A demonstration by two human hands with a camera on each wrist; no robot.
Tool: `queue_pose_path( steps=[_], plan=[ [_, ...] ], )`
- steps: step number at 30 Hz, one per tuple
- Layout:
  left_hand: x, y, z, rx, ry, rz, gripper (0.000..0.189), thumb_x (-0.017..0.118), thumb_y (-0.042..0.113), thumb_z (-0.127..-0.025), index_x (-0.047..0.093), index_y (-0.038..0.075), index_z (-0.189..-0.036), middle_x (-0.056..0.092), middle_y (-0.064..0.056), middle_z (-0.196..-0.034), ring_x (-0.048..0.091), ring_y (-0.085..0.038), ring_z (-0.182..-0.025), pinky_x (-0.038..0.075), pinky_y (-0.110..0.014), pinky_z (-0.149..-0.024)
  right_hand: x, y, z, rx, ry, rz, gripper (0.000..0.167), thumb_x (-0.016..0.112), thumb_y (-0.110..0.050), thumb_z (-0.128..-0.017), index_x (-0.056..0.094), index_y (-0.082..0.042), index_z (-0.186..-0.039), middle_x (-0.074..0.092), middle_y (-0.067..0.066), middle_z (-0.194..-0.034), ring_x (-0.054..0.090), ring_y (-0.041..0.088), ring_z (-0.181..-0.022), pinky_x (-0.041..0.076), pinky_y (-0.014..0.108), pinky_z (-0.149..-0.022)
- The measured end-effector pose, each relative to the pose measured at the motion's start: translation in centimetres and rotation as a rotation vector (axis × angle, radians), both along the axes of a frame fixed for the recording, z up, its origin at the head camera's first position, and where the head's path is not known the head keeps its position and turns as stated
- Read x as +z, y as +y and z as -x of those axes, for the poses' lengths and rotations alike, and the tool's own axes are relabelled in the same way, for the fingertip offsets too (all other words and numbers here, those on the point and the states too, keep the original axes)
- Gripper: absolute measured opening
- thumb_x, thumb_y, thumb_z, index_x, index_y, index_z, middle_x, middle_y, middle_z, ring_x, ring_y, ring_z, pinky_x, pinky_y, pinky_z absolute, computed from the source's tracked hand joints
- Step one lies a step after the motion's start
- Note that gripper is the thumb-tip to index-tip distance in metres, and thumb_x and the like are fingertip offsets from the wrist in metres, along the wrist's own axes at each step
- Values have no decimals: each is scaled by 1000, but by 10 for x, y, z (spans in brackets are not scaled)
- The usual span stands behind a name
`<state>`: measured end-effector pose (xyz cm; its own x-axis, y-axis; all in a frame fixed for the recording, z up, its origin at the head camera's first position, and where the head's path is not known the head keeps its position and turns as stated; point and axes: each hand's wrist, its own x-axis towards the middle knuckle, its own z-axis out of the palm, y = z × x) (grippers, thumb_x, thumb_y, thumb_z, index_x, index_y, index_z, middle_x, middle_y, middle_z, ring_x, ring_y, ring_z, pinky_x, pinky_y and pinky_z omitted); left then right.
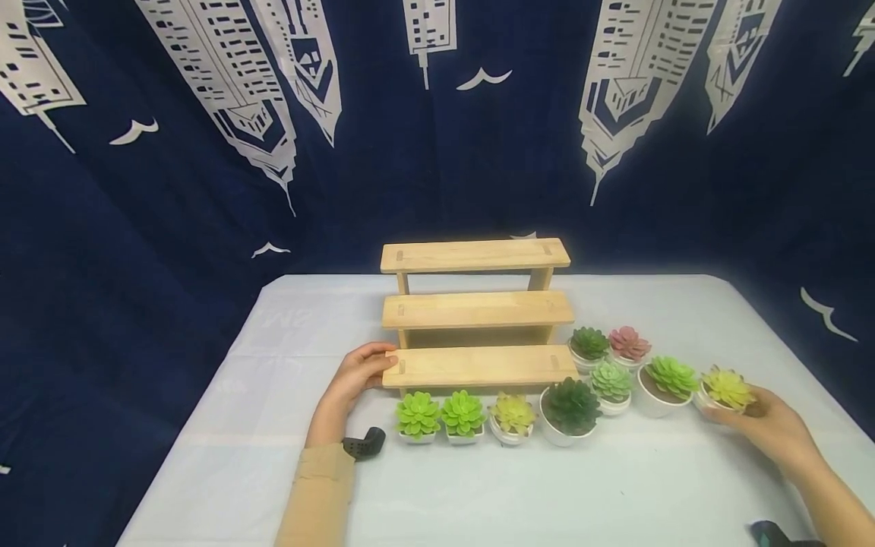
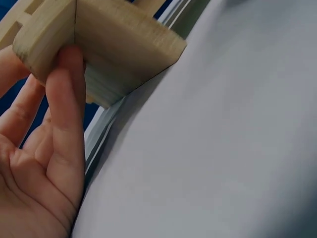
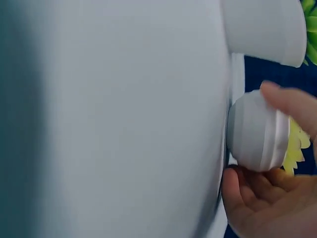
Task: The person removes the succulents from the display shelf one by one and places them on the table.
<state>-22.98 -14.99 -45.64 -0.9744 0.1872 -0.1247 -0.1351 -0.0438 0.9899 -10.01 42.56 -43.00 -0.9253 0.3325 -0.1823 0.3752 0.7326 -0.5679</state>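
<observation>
A three-tier wooden stand (image 1: 478,366) stands toward the back of the table. My left hand (image 1: 357,374) grips the left end of its lowest board; in the left wrist view the thumb and fingers pinch the board's end (image 2: 129,39). Over at the far right of the row of plants, my right hand (image 1: 779,429) holds a yellow succulent (image 1: 728,388) by its white pot. The right wrist view shows that ribbed pot (image 3: 255,131) between thumb and fingers, its base at the table surface. Just left of it sits a bright green succulent (image 1: 671,377) in a larger white pot.
Before the stand are two small green succulents (image 1: 418,415), another yellow one (image 1: 513,415) and a dark green one (image 1: 573,406). Right of the stand are a pale green (image 1: 611,381), a pink (image 1: 629,344) and a green one (image 1: 589,344). A dark patterned curtain (image 1: 437,167) hangs behind.
</observation>
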Motion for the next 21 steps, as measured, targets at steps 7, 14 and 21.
queue_pose_path(
  steps=[7, 14, 21],
  plan=[
    [11, -5, -11, 27, -24, 65, 40, 67, 12, -86, 56, 0, -123, 64, -11, -106, 65, -18, -79, 54, -31, -69, 12, 11, 12, 118, -28, -54, 107, 59, -55, -86, 5, 21, -137, 15, 49, -131, 21, 65, -113, 28, 74, -82],
    [32, -14, -16, 36, 5, 203, 45, 66, 12, -87, 52, -3, -127, 65, -15, -108, 66, -19, -83, 54, -37, -74, 0, 45, 26, 232, -71, -84, 105, 53, -59, -87, 4, 19, -139, 12, 49, -132, 19, 67, -113, 30, 75, -76],
    [60, -23, -19, -23, 109, 496, 47, 64, 20, -88, 51, 1, -130, 61, -17, -117, 61, -29, -102, 52, -40, -80, 48, 10, 16, 246, 29, -182, 84, 48, -45, -95, 14, 20, -136, 16, 49, -129, 23, 66, -109, 31, 74, -75]
  ],
)
